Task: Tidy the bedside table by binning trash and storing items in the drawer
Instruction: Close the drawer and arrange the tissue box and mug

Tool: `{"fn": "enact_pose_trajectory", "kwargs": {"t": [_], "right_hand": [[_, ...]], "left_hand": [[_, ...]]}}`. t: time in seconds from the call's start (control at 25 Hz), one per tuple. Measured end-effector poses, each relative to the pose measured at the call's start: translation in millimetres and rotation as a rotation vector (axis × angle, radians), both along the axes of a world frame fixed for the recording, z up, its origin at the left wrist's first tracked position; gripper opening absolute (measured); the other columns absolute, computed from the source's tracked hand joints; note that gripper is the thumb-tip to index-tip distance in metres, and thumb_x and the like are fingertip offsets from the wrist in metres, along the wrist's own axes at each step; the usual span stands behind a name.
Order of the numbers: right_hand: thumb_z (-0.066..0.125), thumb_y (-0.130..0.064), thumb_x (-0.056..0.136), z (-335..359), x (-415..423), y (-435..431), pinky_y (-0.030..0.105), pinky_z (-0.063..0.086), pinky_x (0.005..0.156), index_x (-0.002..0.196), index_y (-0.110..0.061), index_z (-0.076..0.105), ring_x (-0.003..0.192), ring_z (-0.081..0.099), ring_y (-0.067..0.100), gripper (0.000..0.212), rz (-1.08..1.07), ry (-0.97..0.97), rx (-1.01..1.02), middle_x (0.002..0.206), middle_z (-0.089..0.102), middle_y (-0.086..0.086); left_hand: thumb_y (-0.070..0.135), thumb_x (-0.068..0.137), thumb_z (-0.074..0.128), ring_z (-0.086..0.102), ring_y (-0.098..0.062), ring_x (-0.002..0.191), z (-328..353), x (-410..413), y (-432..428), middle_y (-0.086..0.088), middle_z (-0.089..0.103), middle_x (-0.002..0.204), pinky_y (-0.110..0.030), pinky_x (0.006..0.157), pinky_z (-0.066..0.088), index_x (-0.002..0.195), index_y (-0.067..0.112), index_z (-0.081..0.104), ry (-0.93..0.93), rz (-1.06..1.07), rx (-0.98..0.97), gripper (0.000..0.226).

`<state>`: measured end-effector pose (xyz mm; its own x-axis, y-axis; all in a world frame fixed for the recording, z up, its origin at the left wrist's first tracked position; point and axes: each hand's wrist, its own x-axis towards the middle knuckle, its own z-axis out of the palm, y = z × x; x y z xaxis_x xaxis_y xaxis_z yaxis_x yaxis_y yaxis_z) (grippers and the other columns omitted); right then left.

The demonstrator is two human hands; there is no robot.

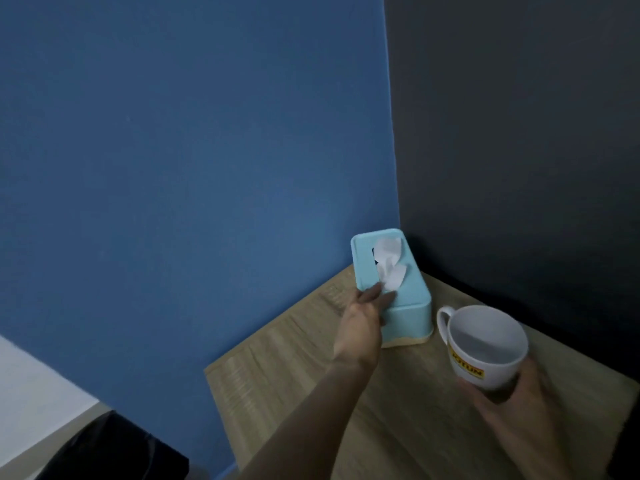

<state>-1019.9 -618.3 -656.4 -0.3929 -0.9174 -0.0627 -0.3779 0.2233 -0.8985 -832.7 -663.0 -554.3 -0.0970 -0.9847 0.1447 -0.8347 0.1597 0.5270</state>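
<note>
A wooden table point(294, 368) sits in a corner between a blue wall point(190, 168) and a dark wall point(519, 133). The tissue box point(412, 306) stands at the back, near the corner. The left hand point(360, 323) touches the tissue point(389, 265); I cannot tell if it pinches. The right hand point(512, 407) holds the cup point(485, 337) from below, just beside the box. Bare wood lies between the arms, out to the table's left edge.

Tissue box point(410, 318) sits at the counter's point(294, 368) back corner, tissue point(389, 265) sticking out on top, mug point(485, 348) just right.
</note>
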Motion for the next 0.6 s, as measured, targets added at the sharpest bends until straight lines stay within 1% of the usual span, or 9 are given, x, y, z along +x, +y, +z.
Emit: {"fn": "enact_pose_trajectory", "kwargs": {"t": [0.08,0.16,0.28,0.36,0.44,0.48,0.52,0.56,0.6], "right_hand": [[0.089,-0.022,0.052,1.6,1.2,-0.6,0.051,0.042,0.096,0.139,-0.013,0.032,0.118,0.048,0.037,0.104,-0.008,0.016,0.013,0.134,0.047,0.019],[0.088,-0.018,0.053,7.6,2.3,1.0,0.048,0.04,0.096,0.138,-0.009,0.034,0.118,0.047,0.038,0.101,0.0,0.0,-0.002,0.133,0.048,0.02],[0.089,-0.02,0.053,12.1,6.6,3.3,0.049,0.041,0.096,0.137,-0.008,0.035,0.118,0.048,0.038,0.101,-0.01,0.03,-0.006,0.133,0.049,0.02],[0.09,-0.023,0.05,14.8,5.2,0.3,0.049,0.042,0.094,0.136,-0.007,0.038,0.116,0.049,0.04,0.102,-0.015,0.049,0.012,0.131,0.051,0.022],[0.091,-0.023,0.046,18.2,4.2,6.8,0.046,0.045,0.09,0.133,-0.005,0.043,0.11,0.053,0.041,0.101,-0.011,0.116,0.015,0.124,0.057,0.023],[0.09,-0.023,0.047,16.0,3.4,13.2,0.041,0.045,0.089,0.132,-0.005,0.044,0.105,0.056,0.04,0.099,-0.011,0.128,0.032,0.119,0.061,0.018],[0.089,-0.023,0.05,14.3,4.4,11.7,0.033,0.042,0.09,0.132,-0.007,0.045,0.098,0.058,0.036,0.094,-0.025,0.133,0.034,0.112,0.065,0.004],[0.087,-0.02,0.056,17.6,4.9,9.2,0.019,0.034,0.09,0.132,-0.011,0.046,0.094,0.058,0.024,0.086,0.093,0.026,-0.007,0.106,0.065,-0.016],[0.084,-0.018,0.064,15.5,2.5,4.0,0.007,0.025,0.087,0.132,-0.014,0.046,0.099,0.056,0.014,0.078,0.286,0.022,-0.171,0.107,0.063,-0.028]], "left_hand": [[0.0,0.093,0.046,0.036,-0.019,0.136,-0.5,-11.0,3.2,-0.004,0.03,0.151,-0.022,0.11,0.035,0.134,0.025,0.048,-0.012,-0.027,-0.02,0.048],[0.006,0.094,0.047,0.034,-0.024,0.137,-2.2,-21.5,2.7,-0.003,0.036,0.149,-0.033,0.112,0.035,0.13,0.031,0.048,0.023,-0.049,-0.056,0.044],[0.014,0.095,0.049,0.029,-0.024,0.135,-8.4,-33.2,-5.6,-0.003,0.036,0.15,-0.034,0.114,0.03,0.136,0.025,0.046,-0.152,0.041,-0.132,0.043],[0.019,0.093,0.051,0.04,-0.026,0.127,-6.8,-38.7,-7.3,-0.002,0.047,0.142,-0.034,0.106,0.04,0.131,0.025,0.053,-0.165,0.039,-0.146,0.039],[0.028,0.077,0.061,0.062,-0.024,0.106,-8.5,-36.8,-11.2,0.001,0.067,0.115,-0.03,0.086,0.054,0.107,0.029,0.069,-0.235,0.022,-0.165,0.031],[0.033,0.065,0.064,0.069,-0.021,0.094,-8.4,-35.4,-13.4,0.004,0.071,0.101,-0.026,0.078,0.057,0.094,0.031,0.073,-0.245,-0.012,-0.136,0.031],[0.033,0.058,0.068,0.072,-0.016,0.087,-10.9,-35.5,-16.9,0.005,0.071,0.096,-0.02,0.073,0.056,0.089,0.031,0.074,-0.262,-0.043,-0.165,0.031],[0.031,0.061,0.071,0.071,-0.011,0.088,-12.0,-33.0,-17.0,0.005,0.069,0.102,-0.014,0.076,0.052,0.092,0.032,0.074,-0.259,-0.039,-0.165,0.031],[0.029,0.071,0.071,0.068,-0.009,0.098,-8.5,-33.8,-16.9,0.003,0.062,0.117,-0.011,0.084,0.045,0.105,0.031,0.071,-0.217,-0.024,-0.143,0.034]]}}
